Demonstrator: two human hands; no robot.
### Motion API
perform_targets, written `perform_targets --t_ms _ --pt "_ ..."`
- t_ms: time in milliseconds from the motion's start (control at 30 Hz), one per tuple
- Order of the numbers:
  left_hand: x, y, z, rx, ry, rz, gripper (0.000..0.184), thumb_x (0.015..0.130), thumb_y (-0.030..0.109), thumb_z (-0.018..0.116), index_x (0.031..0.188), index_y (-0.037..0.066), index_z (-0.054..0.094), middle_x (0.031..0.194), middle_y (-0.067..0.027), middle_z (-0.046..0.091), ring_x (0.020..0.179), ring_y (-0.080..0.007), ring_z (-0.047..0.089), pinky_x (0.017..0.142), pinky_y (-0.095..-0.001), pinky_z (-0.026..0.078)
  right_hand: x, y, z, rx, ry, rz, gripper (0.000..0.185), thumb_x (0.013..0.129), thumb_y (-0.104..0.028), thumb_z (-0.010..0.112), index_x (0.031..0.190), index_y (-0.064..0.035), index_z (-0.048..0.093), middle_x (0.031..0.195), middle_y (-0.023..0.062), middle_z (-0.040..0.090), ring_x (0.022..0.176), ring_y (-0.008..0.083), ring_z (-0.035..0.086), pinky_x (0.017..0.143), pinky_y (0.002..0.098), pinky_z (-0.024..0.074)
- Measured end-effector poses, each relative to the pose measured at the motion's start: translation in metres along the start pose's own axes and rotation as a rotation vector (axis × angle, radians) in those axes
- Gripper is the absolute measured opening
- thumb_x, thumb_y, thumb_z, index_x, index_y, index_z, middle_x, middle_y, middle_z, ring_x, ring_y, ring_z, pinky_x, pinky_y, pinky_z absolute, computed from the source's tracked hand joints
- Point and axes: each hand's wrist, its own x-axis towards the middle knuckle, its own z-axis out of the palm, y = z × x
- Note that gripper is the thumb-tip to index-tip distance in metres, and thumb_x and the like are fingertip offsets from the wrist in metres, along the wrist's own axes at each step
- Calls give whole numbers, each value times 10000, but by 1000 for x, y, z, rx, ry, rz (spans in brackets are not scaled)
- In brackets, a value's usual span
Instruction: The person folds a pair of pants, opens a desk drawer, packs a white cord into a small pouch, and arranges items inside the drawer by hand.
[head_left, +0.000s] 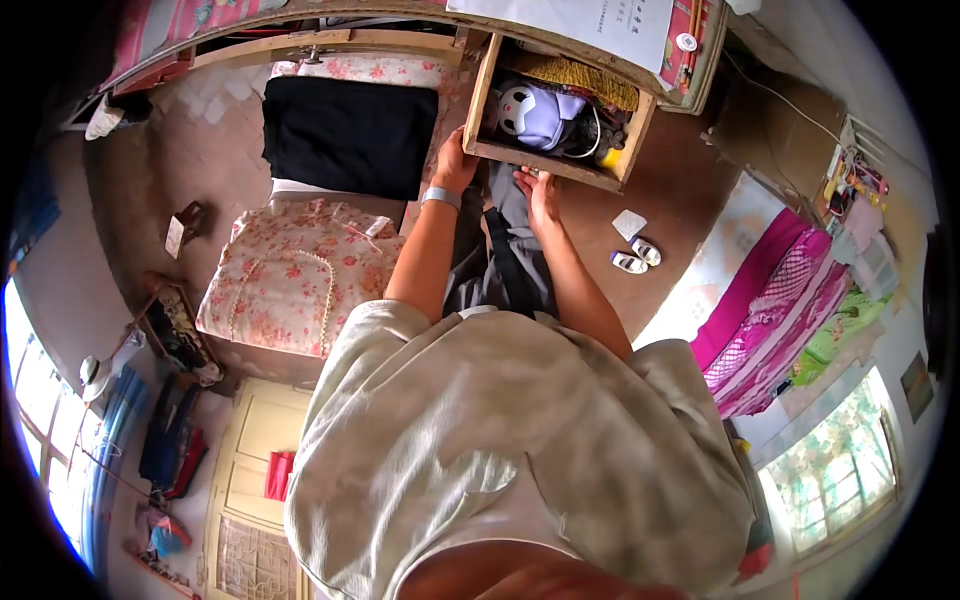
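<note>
A wooden drawer (547, 166) is pulled out from under the desk top. My left hand (455, 165) is closed on its front left corner. Lower down and to the right, my right hand (541, 196) has its fingers curled at the lower edge of the drawer front; part of that grip is hidden. Inside the drawer lie a lilac pouch with a white cartoon face (535, 113), a mustard-yellow knitted cloth (580, 80), a white cord loop (597, 130) and dark items that I cannot make out.
Left of my arms, a folded black cloth (350, 137) and a floral padded cover (295, 265) lie on a seat. White shoes (638, 256) stand on the floor at right. Beyond them is a bed with pink bedding (775, 300). A printed sheet (590, 30) lies on the desk.
</note>
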Motion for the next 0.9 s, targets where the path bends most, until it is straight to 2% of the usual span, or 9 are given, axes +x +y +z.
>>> perform_targets --t_ms 33,100,167,233,500,567,733,867,900 --pt "-1 6 -1 -263 62 -192 474 811 -54 656 1259 48 538 1004 -49 629 910 -154 610 821 -301 525 1 5 -1 -14 -20 -7 389 1004 -436 461 1140 -75 511 1034 98 641 885 241 672 809 353 525" --pt "-18 6 -5 676 19 249 511 766 2 710 1244 66 540 1005 -90 647 926 -230 645 822 -332 525 -3 16 -3 -31 -11 8 402 1005 -449 455 1144 -76 515 1040 98 642 892 238 672 810 351 524" --pt "-16 -13 -19 749 49 401 501 765 6 701 1236 65 542 1013 -121 655 944 -286 647 822 -358 525 -6 23 -2 -49 -3 22 416 1005 -462 449 1148 -77 518 1047 97 642 898 235 671 810 348 522" --pt "-22 -8 -22 835 30 595 480 751 20 687 1210 57 552 1042 -194 662 1003 -416 623 829 -417 520 -7 26 -2 -40 57 56 427 1033 -420 378 1205 -42 477 975 125 669 741 242 701 659 331 544" --pt "-43 8 -9 821 26 450 402 752 18 680 1145 57 603 1035 -181 675 1007 -370 643 845 -395 521 -14 35 -16 -87 19 26 470 1020 -452 391 1233 -43 481 1031 130 656 770 243 703 651 333 543" --pt "-46 6 -11 819 54 491 391 754 20 678 1137 58 611 1031 -179 677 1007 -364 645 847 -394 521 -16 39 -18 -104 2 55 482 1004 -517 426 1221 -92 493 1118 89 639 940 245 672 834 377 498" --pt "-47 -6 -24 861 116 612 440 755 25 676 1184 57 580 1015 -186 667 997 -385 632 841 -411 521 -24 41 -8 -70 36 92 467 1012 -448 409 1286 -70 425 1095 138 660 784 245 705 675 351 539" --pt "-45 -8 -28 800 77 785 467 756 29 672 1209 56 560 1037 -212 650 1010 -423 604 846 -437 515 -33 31 -6 -35 42 102 433 1012 -429 417 1265 -78 438 1087 131 664 793 231 705 713 352 527" --pt "-44 -5 -29 801 19 593 465 754 34 677 1204 54 562 1052 -220 645 1017 -431 597 850 -444 512 -32 32 -6 -32 39 107 418 1014 -418 416 1260 -81 444 1083 128 663 793 225 705 718 353 523"
